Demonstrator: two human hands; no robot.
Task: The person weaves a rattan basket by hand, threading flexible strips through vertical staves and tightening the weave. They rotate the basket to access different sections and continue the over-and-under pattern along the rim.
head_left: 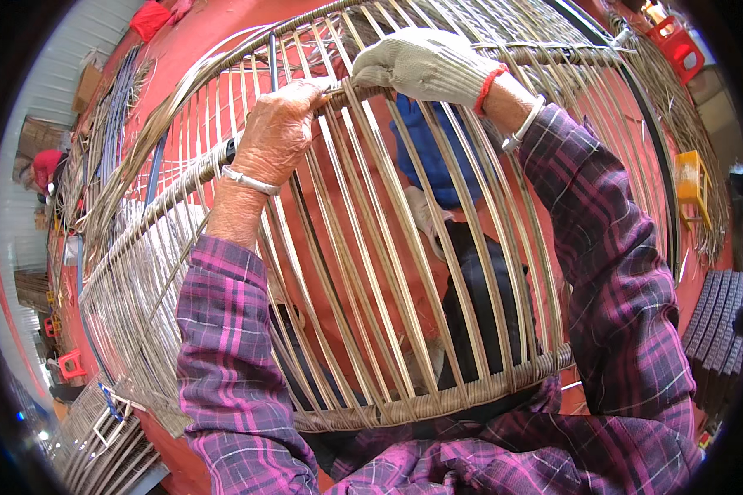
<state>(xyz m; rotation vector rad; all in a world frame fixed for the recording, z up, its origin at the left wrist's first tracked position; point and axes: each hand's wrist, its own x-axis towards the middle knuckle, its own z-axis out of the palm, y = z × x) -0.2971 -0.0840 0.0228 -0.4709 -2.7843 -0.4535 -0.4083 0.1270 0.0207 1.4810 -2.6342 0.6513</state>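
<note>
A large wicker frame [437,402] of tan and grey-brown strands, strung side by side between wrapped bars, leans across in front of me. My left hand [274,136], bare with a white band at the wrist, is closed on the wrapped crossbar [337,101] near its middle. Just to the right, my right hand [421,64] wears a pale knit glove with a red cuff. Its fingers curl down over the same crossbar and the strands there, and their tips are partly hidden. Through the gaps a blue cloth-like item [439,153] shows beneath.
Long loose strands [169,124] spread at the left. A red stool [677,51] and a yellow stool [692,186] stand at the right, above a stack of dark woven pieces [721,318]. Another person in red [46,169] is far left. The floor is red.
</note>
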